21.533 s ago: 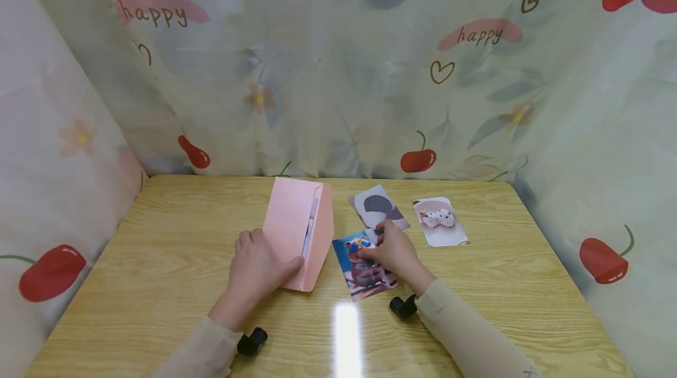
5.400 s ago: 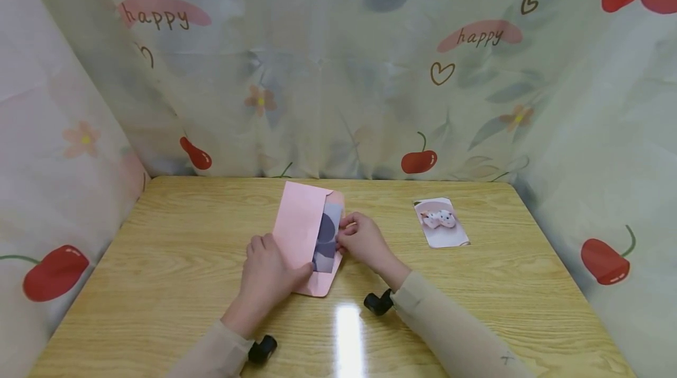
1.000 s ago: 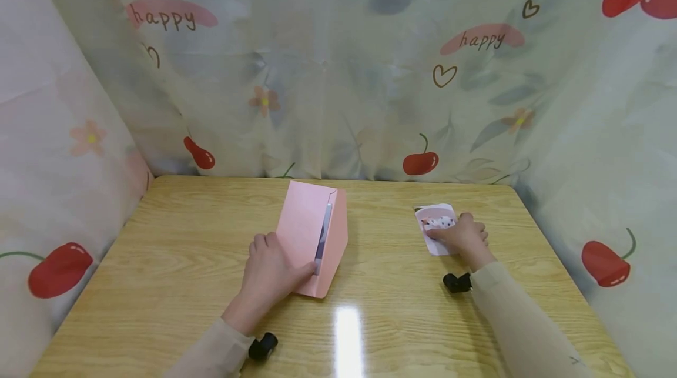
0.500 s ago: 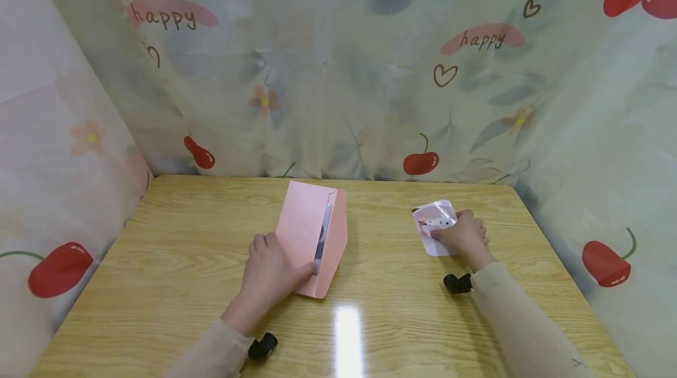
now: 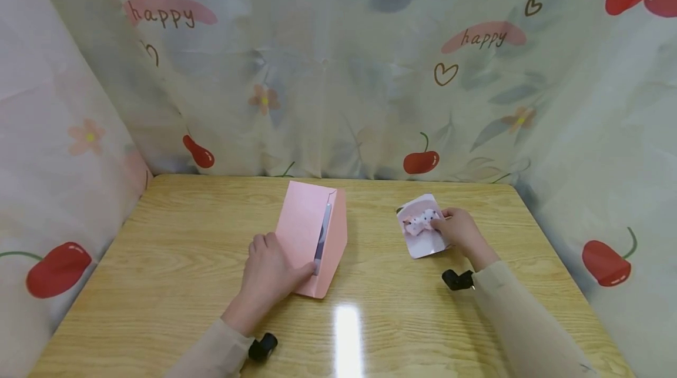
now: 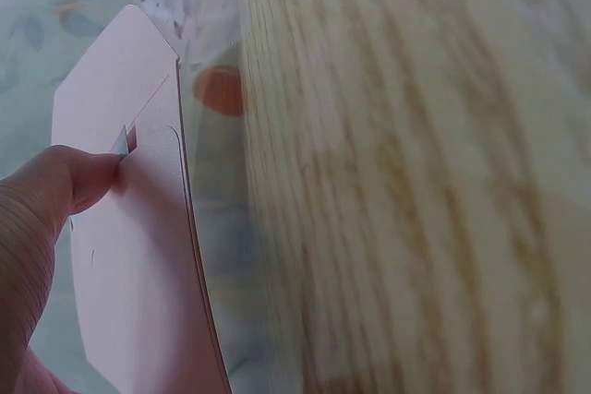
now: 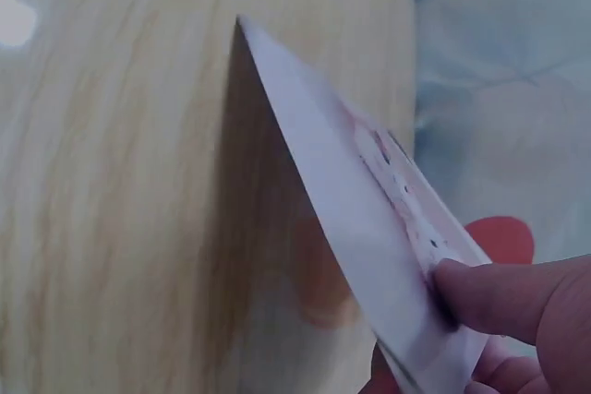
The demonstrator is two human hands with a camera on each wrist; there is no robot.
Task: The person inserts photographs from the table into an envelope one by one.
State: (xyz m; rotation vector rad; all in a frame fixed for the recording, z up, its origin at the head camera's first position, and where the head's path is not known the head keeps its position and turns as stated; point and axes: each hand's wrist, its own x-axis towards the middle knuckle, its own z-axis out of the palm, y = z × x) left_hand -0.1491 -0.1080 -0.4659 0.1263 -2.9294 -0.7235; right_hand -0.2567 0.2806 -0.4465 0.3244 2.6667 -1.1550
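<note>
My left hand (image 5: 268, 277) grips a pink envelope (image 5: 304, 216), its thumb at the mouth on the right side. The flap stands raised, and a strip of a grey-toned card (image 5: 321, 243) shows inside the slot. In the left wrist view the thumb (image 6: 83, 177) presses at the edge of the envelope's opening. To the right, my right hand (image 5: 462, 236) pinches a photo card (image 5: 423, 244) with a spotted white-and-pink bow on it. The right wrist view shows this card (image 7: 323, 173) tilted, thumb on its picture side, its near corner raised above the wood.
Both hands work over a wooden table (image 5: 180, 237). A patterned curtain (image 5: 317, 119) with cherries hangs behind and along both sides. Black wrist cameras (image 5: 262, 347) sit at the cuffs. A bright light reflection lies on the front of the table.
The koala-like picture card and the grey card have left the table; the grey one was seen sliding into the envelope. The right hand has since lifted the bow card and moved it slightly left.
</note>
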